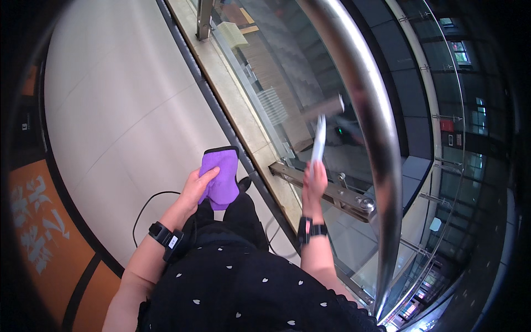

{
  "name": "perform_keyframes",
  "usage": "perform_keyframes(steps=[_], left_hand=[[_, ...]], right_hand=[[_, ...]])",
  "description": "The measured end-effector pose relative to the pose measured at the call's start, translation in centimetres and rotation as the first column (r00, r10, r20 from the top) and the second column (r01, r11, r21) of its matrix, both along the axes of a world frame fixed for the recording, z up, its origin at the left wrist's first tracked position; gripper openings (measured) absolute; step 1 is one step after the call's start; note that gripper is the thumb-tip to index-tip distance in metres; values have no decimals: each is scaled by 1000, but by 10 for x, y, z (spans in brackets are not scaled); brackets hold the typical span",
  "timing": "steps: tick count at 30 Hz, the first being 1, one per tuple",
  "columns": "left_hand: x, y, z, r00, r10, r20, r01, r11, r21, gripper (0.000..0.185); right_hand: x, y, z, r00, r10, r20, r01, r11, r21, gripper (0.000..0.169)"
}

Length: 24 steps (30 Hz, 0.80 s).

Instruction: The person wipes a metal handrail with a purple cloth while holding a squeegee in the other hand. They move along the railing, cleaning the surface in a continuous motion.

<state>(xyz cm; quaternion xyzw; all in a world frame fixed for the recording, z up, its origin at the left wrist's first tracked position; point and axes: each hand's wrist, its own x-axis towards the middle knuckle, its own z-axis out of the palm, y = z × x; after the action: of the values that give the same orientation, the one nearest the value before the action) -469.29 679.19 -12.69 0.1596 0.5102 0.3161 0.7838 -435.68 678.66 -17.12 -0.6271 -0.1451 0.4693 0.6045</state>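
My left hand (199,184) grips a folded purple cloth (220,176) with a black edge, held in front of my legs. A white handle (318,139) is in my right hand (315,182); it belongs to a squeegee-like tool whose wide head (325,108) lies over the glass panel (332,83) of a balustrade. The tool is motion-blurred, and whether its head touches the glass I cannot tell. Both wrists wear black straps with small devices.
A thick, polished metal handrail (383,137) curves along the right side of the glass. Below it a metal bracket (327,190) juts from the stone ledge (249,128). Pale floor tiles (124,103) lie at left, with a black cable (141,207) near my left arm.
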Motion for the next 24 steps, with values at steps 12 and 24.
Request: perform_keyframes(steps=[12,24], left_hand=[[1,-10,-30,991,-67,-118,58,995,-78,39],[38,-28,-57,991,-74,-113,49,978,-203,36]], right_hand=[[13,-6,-97,993,-24,115,48,977,-208,32],[64,-104,-120,980,-97,176,156,919,-361,29]])
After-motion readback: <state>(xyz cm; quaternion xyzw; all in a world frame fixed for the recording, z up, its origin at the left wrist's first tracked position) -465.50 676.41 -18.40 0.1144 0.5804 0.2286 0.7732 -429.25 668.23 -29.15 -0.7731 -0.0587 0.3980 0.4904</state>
